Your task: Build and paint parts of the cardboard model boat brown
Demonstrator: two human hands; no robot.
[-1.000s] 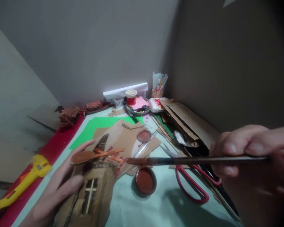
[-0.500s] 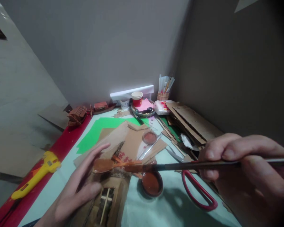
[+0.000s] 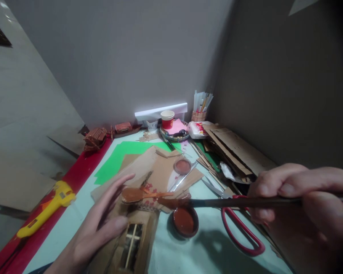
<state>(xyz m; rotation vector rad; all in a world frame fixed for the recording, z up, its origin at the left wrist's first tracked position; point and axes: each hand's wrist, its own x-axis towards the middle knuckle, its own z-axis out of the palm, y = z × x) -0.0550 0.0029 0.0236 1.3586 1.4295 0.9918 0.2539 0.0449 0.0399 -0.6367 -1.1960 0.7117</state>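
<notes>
My right hand (image 3: 297, 198) pinches a dark paintbrush (image 3: 231, 203) held level, its brown-tipped bristles pointing left. Just past the tip is a small orange-brown paddle-shaped piece (image 3: 133, 195), with a thin stem running right; its support is hidden. My left hand (image 3: 103, 224) has its thumb and fingers apart beside that piece, over a brown cardboard model (image 3: 150, 232) with a window of crossed sticks. Whether the hidden fingers touch the model is unclear. A small round cup of reddish-brown paint (image 3: 185, 222) stands below the brush.
Red-handled scissors (image 3: 242, 236) lie right of the cup. A yellow glue gun (image 3: 47, 209) rests on the red strip at left. Green paper (image 3: 117, 154), cardboard pieces (image 3: 237, 148), a red paper cup (image 3: 167, 121) and a holder of sticks (image 3: 199, 115) are farther back.
My right hand and the brush have shifted right, and the bristles are farther from the orange-brown piece's wide end. That piece appears slightly higher and farther right. The whole view has moved slightly.
</notes>
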